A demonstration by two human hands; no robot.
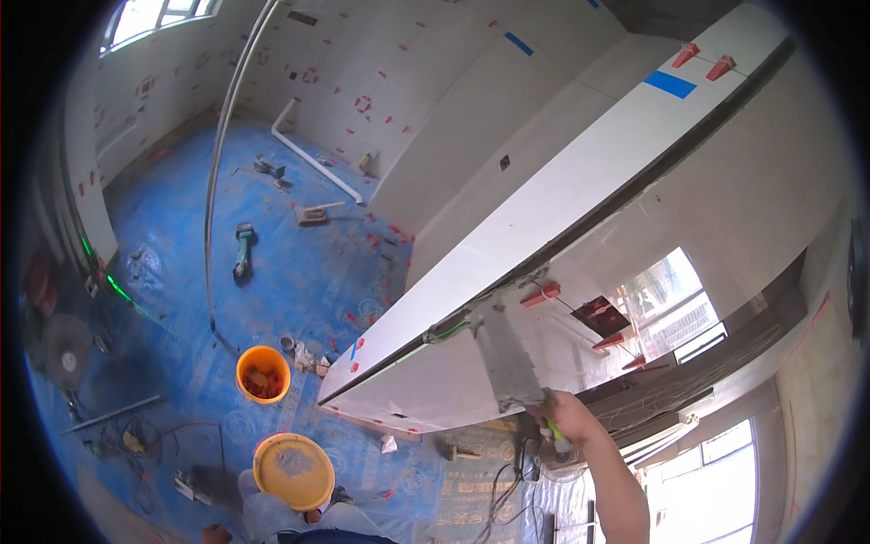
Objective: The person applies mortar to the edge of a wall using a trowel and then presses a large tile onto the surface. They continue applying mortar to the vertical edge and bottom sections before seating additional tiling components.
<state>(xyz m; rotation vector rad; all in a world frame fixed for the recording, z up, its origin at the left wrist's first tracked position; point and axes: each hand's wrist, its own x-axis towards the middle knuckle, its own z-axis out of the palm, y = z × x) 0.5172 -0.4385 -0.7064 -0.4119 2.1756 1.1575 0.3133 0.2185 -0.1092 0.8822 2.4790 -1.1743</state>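
My right hand (569,419) is closed around the green handle of a wide putty knife (509,358). Grey paste coats its blade, which lies against the glossy light tile face (399,390) of a partition. The blade's far end meets the dark seam (580,238) along the partition's edge, where wet grey paste is smeared. A yellow bucket (294,473) with grey paste inside stands out at the bottom, close to my body. A small patch of skin shows at its near rim, perhaps my left hand (313,516); its fingers are mostly hidden.
An orange bucket (263,374) holds red pieces. On the blue floor sheeting (299,263) lie a cordless power tool (243,251), a white pipe (317,163) and cables (503,494). Red wedges (541,293) and a dark wall opening (601,317) mark the tiled face. A fan (68,358) stands left.
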